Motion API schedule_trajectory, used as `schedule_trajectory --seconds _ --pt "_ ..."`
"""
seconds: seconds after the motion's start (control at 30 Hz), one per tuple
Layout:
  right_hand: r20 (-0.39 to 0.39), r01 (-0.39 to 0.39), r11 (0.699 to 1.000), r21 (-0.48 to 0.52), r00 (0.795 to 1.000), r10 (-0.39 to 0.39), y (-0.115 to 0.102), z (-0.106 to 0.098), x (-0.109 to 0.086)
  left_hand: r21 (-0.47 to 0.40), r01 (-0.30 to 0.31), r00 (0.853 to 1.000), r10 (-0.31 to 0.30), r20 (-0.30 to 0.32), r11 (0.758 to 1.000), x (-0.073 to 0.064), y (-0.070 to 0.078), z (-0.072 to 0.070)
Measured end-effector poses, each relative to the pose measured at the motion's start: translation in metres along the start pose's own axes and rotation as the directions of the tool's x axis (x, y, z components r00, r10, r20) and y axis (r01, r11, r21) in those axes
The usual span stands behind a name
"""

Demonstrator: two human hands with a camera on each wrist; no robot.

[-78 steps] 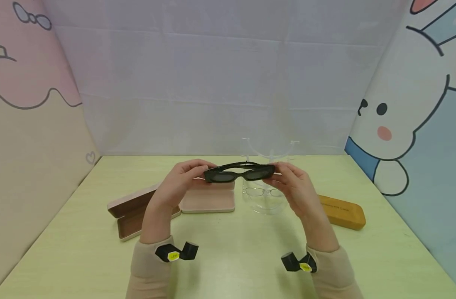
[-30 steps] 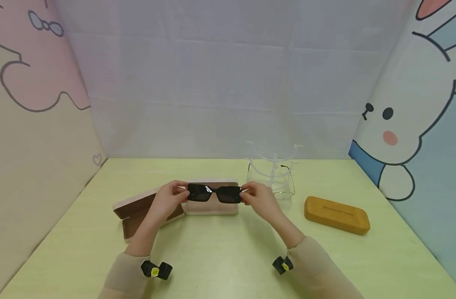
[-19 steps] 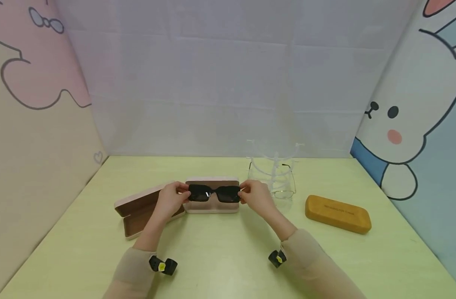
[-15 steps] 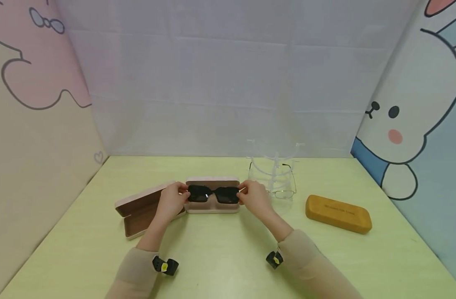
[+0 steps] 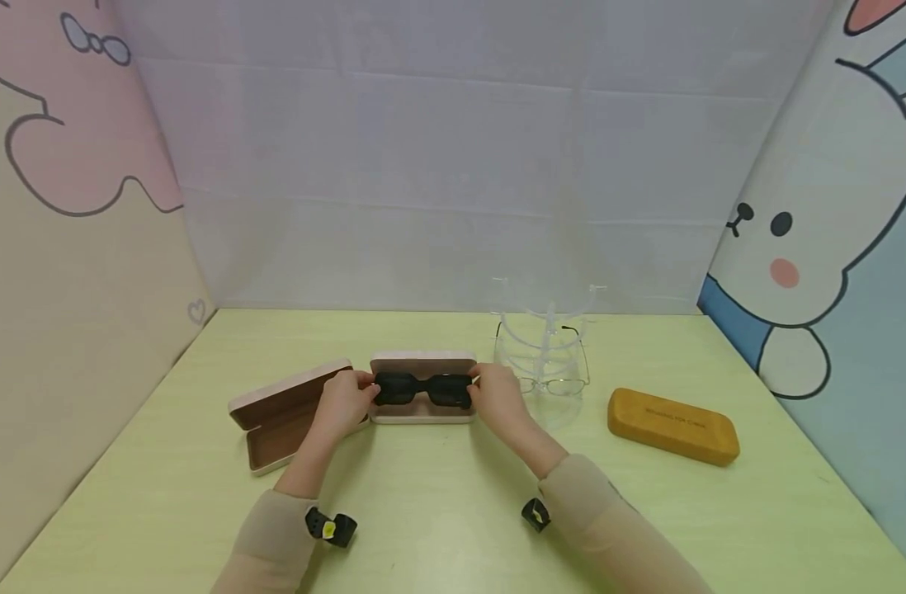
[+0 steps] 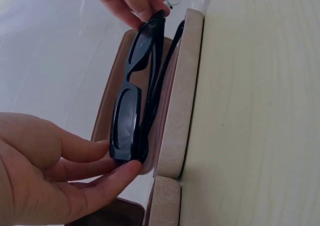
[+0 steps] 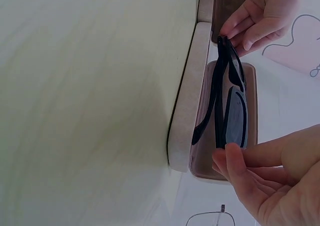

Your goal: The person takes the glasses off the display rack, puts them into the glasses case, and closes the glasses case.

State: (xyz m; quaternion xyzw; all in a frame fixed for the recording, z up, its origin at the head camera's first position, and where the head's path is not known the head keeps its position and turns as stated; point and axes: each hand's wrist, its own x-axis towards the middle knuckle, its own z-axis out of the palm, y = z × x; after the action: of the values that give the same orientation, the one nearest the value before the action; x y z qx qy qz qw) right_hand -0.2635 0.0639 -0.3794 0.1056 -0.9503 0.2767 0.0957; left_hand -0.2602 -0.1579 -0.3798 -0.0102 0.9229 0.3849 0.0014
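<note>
In the head view, black sunglasses (image 5: 397, 388) stretch between my two hands, just over an open pale-pink glasses case (image 5: 422, 419). My left hand (image 5: 340, 402) pinches their left end with thumb and fingers. The right hand (image 5: 499, 400) pinches the opposite end. Both wrist views show the temples folded behind the lenses. From the left wrist, the sunglasses (image 6: 127, 117) overlap the case's brown-lined inside, and the near rim of the case (image 6: 181, 101) runs alongside. In the right wrist view, a folded temple (image 7: 204, 128) dips inside that rim.
A second pink case (image 5: 278, 433) lies open at the left, touching the middle one. Wire-framed glasses (image 5: 564, 386) sit on a clear display stand (image 5: 548, 330) to the right. Further right lies a closed mustard case (image 5: 672, 426). White cloth (image 5: 453, 181) hangs behind the table.
Both hands have brought the sunglasses from in front of the display stand left and down to the middle case. Lately they have sunk slightly lower and the lenses have tilted.
</note>
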Motion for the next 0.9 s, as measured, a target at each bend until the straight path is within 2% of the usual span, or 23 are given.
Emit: schedule_trajectory --seconds 0.4,0.63,0.73,0.9 --pt "-0.005 0.016 0.998 -0.056 1.0 -0.016 0.002 0.008 0.002 0.042 0.007 1.0 -0.007 0.009 0.999 0.003 -0.005 0.003" --pt "0.001 -0.008 0.999 -0.044 1.0 0.008 0.003 0.012 0.005 0.021 0.027 0.999 -0.028 0.022 0.999 0.003 -0.006 0.002" --pt "-0.004 -0.016 0.999 -0.034 1.0 0.016 0.003 0.012 0.005 0.023 0.013 1.0 -0.014 0.027 1.0 0.003 -0.007 0.003" --pt "0.012 -0.039 0.999 -0.021 0.999 0.039 0.004 0.014 0.005 0.084 -0.031 0.999 0.029 0.024 0.996 0.003 -0.008 0.007"
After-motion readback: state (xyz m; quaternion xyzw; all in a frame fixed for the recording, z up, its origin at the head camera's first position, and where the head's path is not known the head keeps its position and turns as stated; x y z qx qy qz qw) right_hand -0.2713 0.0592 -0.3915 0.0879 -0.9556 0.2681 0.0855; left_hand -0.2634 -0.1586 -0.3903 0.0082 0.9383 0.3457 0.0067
